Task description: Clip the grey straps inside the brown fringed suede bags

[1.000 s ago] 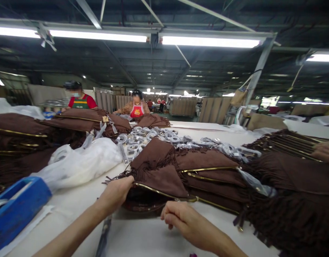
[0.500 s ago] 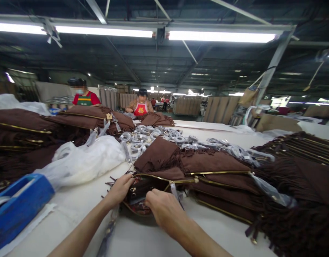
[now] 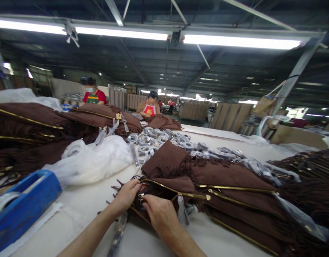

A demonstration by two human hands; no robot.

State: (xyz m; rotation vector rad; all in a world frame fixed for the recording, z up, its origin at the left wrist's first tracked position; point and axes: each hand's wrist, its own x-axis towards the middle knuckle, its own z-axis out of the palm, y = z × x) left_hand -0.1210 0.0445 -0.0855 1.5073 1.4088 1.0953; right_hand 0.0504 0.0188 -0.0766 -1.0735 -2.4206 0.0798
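Observation:
A dark brown fringed bag (image 3: pixel 177 184) with a gold zipper lies unzipped in front of me, its mouth gaping. My left hand (image 3: pixel 128 193) grips the bag's left end, fingers closed over the edge. At the opening, my right hand (image 3: pixel 159 211) is closed in a pinch beside small metal fittings (image 3: pixel 141 196); its fingertips are partly hidden, and what they hold is too small to make out. A plastic-wrapped piece (image 3: pixel 182 210) hangs from the zipper, right of my right hand.
A blue tape dispenser (image 3: pixel 26 207) and white plastic wrap (image 3: pixel 97 160) are at the left. Stacked brown bags (image 3: pixel 239 178) lie right, more at far left. Wrapped coiled straps (image 3: pixel 164 137) spread behind. Two people (image 3: pixel 150 106) work across the table (image 3: pixel 81 214).
The view has turned slightly right, and things appear shifted accordingly. My right hand has moved from the bag's lower opening up to the metal fittings. My left hand keeps its hold.

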